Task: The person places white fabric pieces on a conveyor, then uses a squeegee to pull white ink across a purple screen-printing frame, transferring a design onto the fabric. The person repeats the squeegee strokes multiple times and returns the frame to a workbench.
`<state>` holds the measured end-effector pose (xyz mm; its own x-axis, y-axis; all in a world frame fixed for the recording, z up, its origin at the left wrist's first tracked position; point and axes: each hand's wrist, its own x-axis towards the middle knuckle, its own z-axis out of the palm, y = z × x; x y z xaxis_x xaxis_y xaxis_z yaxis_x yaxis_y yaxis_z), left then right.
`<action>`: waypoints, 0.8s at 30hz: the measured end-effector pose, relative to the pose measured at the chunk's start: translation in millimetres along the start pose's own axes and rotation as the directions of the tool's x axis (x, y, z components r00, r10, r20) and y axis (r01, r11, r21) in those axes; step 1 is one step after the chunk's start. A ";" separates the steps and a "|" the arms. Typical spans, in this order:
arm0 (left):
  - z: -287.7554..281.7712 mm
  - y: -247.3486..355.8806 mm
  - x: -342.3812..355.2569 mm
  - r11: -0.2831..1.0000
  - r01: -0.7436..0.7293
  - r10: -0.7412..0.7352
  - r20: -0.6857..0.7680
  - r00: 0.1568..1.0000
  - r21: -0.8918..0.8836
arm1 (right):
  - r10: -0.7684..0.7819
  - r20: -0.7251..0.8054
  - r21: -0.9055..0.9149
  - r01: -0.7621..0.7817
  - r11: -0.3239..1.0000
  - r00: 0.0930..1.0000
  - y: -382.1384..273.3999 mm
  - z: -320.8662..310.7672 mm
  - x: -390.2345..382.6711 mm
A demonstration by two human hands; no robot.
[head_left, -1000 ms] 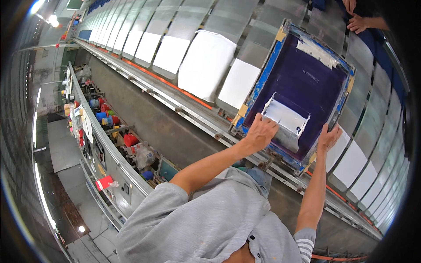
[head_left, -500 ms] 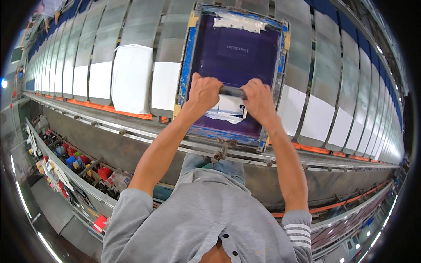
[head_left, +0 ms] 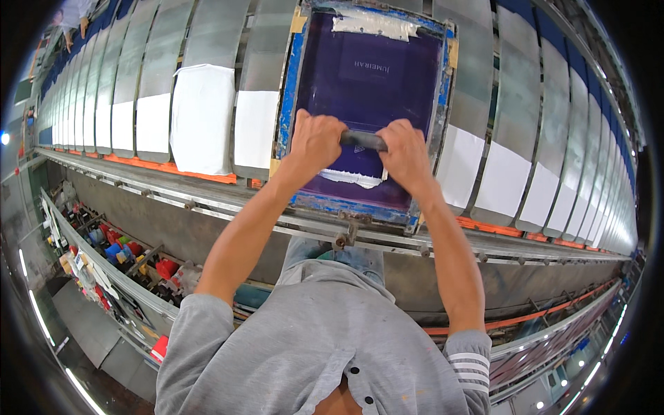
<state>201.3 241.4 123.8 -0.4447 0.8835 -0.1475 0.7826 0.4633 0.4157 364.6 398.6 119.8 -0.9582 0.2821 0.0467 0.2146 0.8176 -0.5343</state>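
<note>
A screen-printing frame with blue-stained edges stands before me, stretched with purple mesh. Pale lettering shows on the mesh's far half. Both my hands grip a dark squeegee handle across the near half of the screen. My left hand is closed round its left end. Round the right end, my right hand is closed too. The blade under the handle cannot be made out. A ragged white strip lies near the screen's near end, and another white strip crosses its far end.
Long grey boards run in a row to both sides, many bearing white fabric. A metal rail runs along the near edge. Cluttered shelving with coloured containers is at left. Another person's hand shows at far left.
The squeegee handle has shifted and tipped slightly, still in both hands. The broad white patch below it no longer shows; purple mesh is visible there. My whole view has moved a little.
</note>
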 end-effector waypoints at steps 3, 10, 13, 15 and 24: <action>20.5 12.5 -58.1 0.999 0.002 -0.004 -0.044 0.999 -0.040 | 0.046 0.018 0.031 -0.046 0.998 0.999 -28.9 12.3 -46.1; -9.7 7.2 -14.8 0.998 0.063 -0.067 0.191 0.979 0.028 | 0.075 0.156 -0.034 -0.070 0.997 0.985 -11.2 -9.9 -8.7; -12.7 2.8 14.1 0.997 0.058 -0.064 0.157 0.986 0.041 | 0.049 0.059 0.002 -0.049 0.999 0.997 5.0 -9.5 15.2; -0.8 2.6 6.6 0.999 0.044 -0.046 0.095 0.994 0.024 | 0.032 -0.006 0.036 -0.032 0.999 0.999 5.9 0.2 5.9; -0.7 18.8 -47.7 0.994 0.107 -0.104 0.239 0.965 -0.003 | 0.213 0.154 0.412 -0.259 0.873 0.965 -11.3 -21.6 -58.4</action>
<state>237.0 208.0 139.3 -0.4063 0.8216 -0.3999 0.7289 0.5553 0.4004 422.2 383.8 141.3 -0.9078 0.3693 -0.1986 0.3575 0.4341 -0.8269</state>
